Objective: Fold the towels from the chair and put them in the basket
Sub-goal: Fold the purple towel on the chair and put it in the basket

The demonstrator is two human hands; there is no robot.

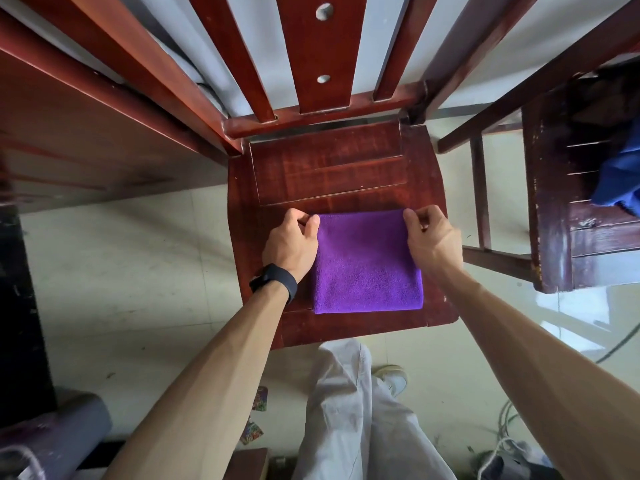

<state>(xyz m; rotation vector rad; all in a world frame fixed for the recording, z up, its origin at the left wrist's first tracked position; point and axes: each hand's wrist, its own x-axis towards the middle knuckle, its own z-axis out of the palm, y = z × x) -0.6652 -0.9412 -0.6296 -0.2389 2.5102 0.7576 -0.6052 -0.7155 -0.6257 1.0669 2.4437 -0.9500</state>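
Though apart from towel (367,261), blue cloth (620,181).

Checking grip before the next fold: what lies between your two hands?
In the head view, the folded purple towel, flat on the chair seat; left hand and right hand pinch its far corners.

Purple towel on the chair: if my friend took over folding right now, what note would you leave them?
Left hand: pinches the far left corner of the purple terry towel.
Right hand: pinches its far right corner.
Towel: lies flat, a folded rectangle, on the reddish-brown wooden chair seat.
Done: at least one fold, judging by its neat shape.
Left: any last fold, then into the basket, which is out of view. A blue cloth on the darker wooden chair at the right may be another towel.
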